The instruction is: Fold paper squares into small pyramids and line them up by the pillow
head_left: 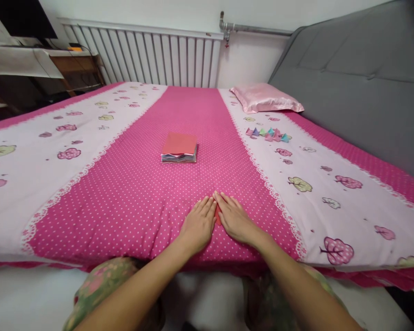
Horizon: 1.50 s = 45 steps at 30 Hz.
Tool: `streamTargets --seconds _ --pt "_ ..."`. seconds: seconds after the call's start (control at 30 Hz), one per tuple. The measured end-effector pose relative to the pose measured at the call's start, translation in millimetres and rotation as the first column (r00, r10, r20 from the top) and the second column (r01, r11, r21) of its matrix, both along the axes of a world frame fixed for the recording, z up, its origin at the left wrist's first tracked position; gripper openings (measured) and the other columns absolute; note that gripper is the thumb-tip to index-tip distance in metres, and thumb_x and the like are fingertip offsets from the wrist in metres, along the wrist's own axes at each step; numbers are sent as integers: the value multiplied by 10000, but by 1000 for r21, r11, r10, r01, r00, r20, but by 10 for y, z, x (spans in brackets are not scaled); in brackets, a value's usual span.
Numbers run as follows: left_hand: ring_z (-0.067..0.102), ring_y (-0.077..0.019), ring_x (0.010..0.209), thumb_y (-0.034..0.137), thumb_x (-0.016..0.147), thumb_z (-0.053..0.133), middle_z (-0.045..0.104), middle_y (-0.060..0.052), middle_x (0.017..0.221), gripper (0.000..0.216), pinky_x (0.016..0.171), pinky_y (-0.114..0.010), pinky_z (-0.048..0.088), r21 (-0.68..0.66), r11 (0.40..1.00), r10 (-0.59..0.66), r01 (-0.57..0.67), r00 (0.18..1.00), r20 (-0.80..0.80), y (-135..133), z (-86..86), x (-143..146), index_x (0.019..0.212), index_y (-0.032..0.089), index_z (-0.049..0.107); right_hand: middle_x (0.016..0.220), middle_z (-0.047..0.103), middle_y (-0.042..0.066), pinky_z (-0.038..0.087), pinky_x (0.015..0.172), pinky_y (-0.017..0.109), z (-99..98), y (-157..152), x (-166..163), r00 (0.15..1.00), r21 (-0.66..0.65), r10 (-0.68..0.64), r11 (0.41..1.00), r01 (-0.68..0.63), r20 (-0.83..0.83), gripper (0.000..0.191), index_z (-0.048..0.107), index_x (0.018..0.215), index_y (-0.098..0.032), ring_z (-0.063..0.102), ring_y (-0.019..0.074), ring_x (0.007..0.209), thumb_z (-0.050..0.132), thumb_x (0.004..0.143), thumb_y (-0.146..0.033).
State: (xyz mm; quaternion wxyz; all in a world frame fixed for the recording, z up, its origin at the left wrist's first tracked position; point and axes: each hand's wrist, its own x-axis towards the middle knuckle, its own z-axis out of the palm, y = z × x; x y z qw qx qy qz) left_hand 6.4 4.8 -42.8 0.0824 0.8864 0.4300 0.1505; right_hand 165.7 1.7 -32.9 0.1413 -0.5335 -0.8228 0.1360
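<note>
Pink bedsheet (pixel 131 193) with white polka dots, pale side bands of pink and green trees, red-topped paper stack (pixel 179 147), shiny pink pillow (pixel 265 97)

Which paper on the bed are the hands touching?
The small red piece showing between the left hand and right hand; the paper stack and row of folded pieces lie untouched, farther away.

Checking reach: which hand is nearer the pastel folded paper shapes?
Right. The right hand lies toward the camera and left of the row of small pastel folded paper shapes; the left hand lies farther left.
</note>
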Motion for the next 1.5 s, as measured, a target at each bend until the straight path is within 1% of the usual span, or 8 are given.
streamTargets --seconds 0.2,0.53,0.77,0.93,1.07,1.27,1.4,1.5 --pt "317 -255 1316 294 921 290 411 -152 1380 474 1090 -445 250 -5 1000 20 -20 1000 0 -49 38 -59 1316 68 421 1434 330 145 253 1088 462 49 -54 62 999 -6 -9 1000 10 35 524 307 1393 -92 278 249 1337 305 902 -274" --pt "413 -233 1260 306 904 351 512 -142 1302 427 1075 -439 293 15 1000 2 -3 999 46 -111 84 -210 1249 103 500 1373 436 124 313 1059 467 69 -189 289 999 31 -28 999 29 -24 467 417 1342 -170 389 243 1280 380 904 -328" --pt "503 -234 1178 301 890 401 586 -127 1221 388 1039 -416 353 -4 1000 -5 5 998 70 -110 164 -326 1187 108 559 1303 515 141 374 1012 456 177 -210 391 998 23 -65 998 65 -17 436 498 1278 -127 484 275 1200 449 875 -287" --pt "516 -234 1154 316 889 414 594 -117 1209 374 1015 -416 376 3 1000 -19 19 996 84 -90 173 -363 1180 134 562 1198 610 90 421 952 440 236 -205 389 994 31 -86 996 88 -71 373 558 1227 -210 535 259 1133 480 863 -229" --pt "566 -219 1036 321 897 412 623 -111 1127 347 946 -385 428 37 998 -55 51 991 121 -3 167 -367 1132 136 587 1068 672 68 434 918 392 251 -181 369 991 60 -62 996 69 -117 298 637 1119 -206 574 229 1016 515 848 -209" --pt "557 -207 906 281 888 432 602 -99 988 311 816 -362 465 55 991 -127 122 987 96 137 213 -317 1134 164 583 1001 637 76 449 836 360 220 -98 366 987 55 -38 997 47 -158 289 641 1108 -223 558 208 929 526 844 -204" --pt "537 -211 941 235 865 458 570 -105 1041 279 816 -360 462 66 990 -128 121 986 107 157 244 -260 1096 167 597 1008 602 74 438 850 358 199 -45 363 982 36 -28 999 35 -185 318 634 1121 -249 541 206 946 544 824 -178" --pt "545 -200 930 193 838 483 592 -96 1003 260 831 -346 457 11 993 -114 114 981 159 158 258 -229 1059 153 614 1000 595 79 437 851 360 199 -15 370 978 19 -22 999 26 -207 317 639 1112 -240 538 209 947 554 814 -174"
